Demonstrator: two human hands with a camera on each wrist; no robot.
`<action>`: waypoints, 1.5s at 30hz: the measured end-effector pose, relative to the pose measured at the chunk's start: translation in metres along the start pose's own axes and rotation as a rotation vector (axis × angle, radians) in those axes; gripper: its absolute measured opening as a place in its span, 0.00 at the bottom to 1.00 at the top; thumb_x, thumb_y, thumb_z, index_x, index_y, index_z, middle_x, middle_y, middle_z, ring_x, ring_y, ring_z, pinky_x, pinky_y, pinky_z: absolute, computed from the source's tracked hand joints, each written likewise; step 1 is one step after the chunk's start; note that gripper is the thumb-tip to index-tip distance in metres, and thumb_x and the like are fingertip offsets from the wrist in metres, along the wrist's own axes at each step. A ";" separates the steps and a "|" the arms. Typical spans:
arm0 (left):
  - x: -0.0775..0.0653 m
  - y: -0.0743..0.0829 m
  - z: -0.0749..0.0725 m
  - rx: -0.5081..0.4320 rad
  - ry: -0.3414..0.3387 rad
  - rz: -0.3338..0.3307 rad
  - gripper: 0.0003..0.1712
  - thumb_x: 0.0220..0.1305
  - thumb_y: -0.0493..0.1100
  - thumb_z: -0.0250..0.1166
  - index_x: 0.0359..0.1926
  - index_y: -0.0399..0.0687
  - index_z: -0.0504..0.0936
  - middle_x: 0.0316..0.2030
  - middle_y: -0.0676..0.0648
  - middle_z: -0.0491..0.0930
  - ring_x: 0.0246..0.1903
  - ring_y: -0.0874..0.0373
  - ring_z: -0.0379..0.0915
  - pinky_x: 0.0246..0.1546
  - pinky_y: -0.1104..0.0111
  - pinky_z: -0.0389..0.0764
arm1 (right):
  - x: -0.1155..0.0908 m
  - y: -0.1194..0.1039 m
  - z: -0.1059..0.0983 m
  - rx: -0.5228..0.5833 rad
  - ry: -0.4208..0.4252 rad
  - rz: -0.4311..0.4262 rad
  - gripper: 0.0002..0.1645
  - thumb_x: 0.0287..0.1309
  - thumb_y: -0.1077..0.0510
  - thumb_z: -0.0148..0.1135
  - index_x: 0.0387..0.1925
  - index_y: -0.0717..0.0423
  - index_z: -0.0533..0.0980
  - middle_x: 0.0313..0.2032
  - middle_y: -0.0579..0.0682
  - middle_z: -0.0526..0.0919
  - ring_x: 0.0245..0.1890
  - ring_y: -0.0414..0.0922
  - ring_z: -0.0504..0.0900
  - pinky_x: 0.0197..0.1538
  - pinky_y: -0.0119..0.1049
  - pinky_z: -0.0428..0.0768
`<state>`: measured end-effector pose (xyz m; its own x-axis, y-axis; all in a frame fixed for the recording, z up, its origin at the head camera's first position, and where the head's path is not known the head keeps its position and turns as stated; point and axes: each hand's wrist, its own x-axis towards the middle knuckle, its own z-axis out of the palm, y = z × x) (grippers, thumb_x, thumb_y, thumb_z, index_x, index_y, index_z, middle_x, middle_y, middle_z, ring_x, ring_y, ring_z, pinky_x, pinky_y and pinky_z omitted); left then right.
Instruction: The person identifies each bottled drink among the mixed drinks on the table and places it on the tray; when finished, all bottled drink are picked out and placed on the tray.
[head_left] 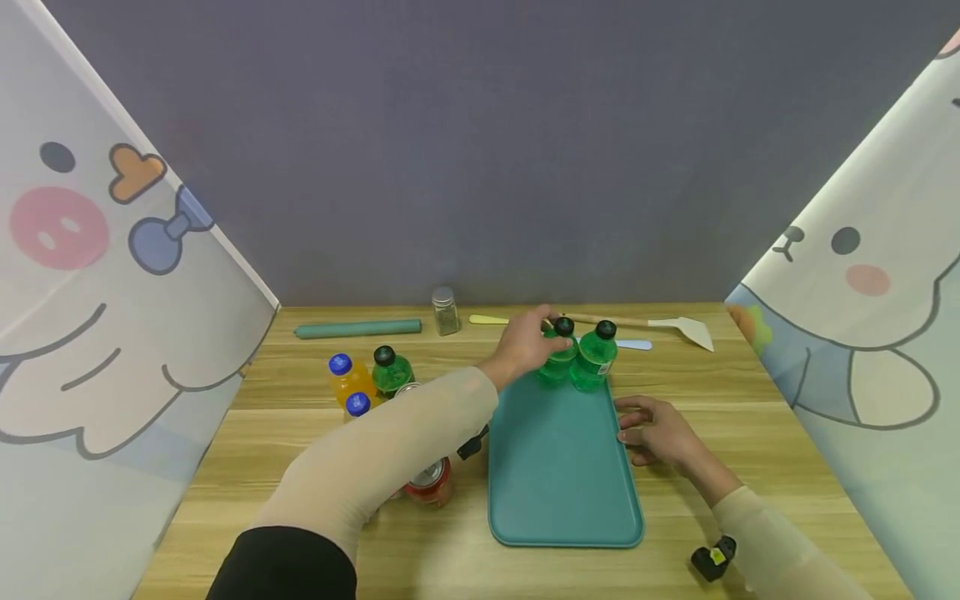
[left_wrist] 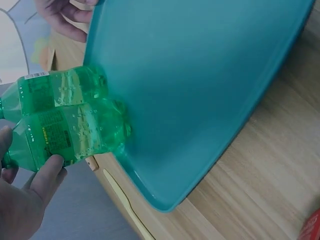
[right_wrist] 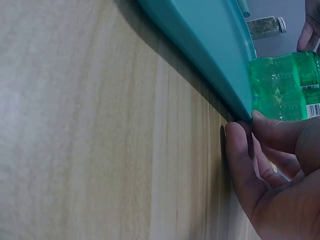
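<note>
My left hand [head_left: 527, 343] grips a green soda bottle [left_wrist: 75, 135] with a black cap, its fingers about the upper part. The bottle stands upright at the far end of the teal tray [head_left: 562, 475]. Touching it on the right is a second green soda bottle [head_left: 594, 358], also black-capped. At the tray's right side, my right hand [head_left: 656, 433] pinches the rim between thumb [right_wrist: 272, 131] and forefinger, as the right wrist view shows. The near part of the tray is bare.
Left of the tray stand orange drink bottles [head_left: 347, 379] with blue caps, another green bottle [head_left: 392, 372] and a red can [head_left: 430, 483], partly behind my left arm. Along the back lie a teal roll [head_left: 358, 328], a spice jar [head_left: 446, 312], a yellow-handled utensil [head_left: 487, 319] and a spatula [head_left: 686, 328].
</note>
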<state>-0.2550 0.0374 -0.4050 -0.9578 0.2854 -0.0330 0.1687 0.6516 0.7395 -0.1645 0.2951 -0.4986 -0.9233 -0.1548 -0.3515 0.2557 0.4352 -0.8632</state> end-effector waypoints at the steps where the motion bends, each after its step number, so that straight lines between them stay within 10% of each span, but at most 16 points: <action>1: 0.000 0.000 0.000 0.002 0.001 0.003 0.24 0.69 0.52 0.70 0.61 0.53 0.78 0.58 0.42 0.82 0.53 0.48 0.80 0.44 0.59 0.83 | 0.000 -0.001 0.000 0.001 0.000 0.000 0.36 0.62 0.70 0.67 0.70 0.67 0.67 0.49 0.66 0.80 0.30 0.48 0.83 0.29 0.46 0.87; 26: -0.002 0.003 -0.012 0.029 -0.110 0.006 0.31 0.68 0.56 0.69 0.68 0.53 0.74 0.65 0.44 0.77 0.62 0.48 0.76 0.57 0.57 0.80 | 0.001 -0.004 0.004 0.003 0.004 -0.004 0.36 0.61 0.71 0.66 0.70 0.68 0.67 0.48 0.65 0.80 0.31 0.48 0.84 0.30 0.46 0.88; 45: -0.041 -0.007 -0.086 -0.112 -0.149 0.043 0.28 0.71 0.54 0.66 0.66 0.50 0.75 0.59 0.44 0.78 0.60 0.48 0.75 0.56 0.54 0.80 | -0.005 0.000 0.006 0.001 0.022 -0.013 0.36 0.60 0.73 0.65 0.69 0.70 0.66 0.48 0.66 0.79 0.32 0.48 0.85 0.31 0.47 0.89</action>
<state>-0.2369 -0.0391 -0.3508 -0.9037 0.4181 -0.0927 0.1743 0.5569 0.8121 -0.1585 0.2904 -0.4989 -0.9327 -0.1407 -0.3322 0.2440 0.4322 -0.8681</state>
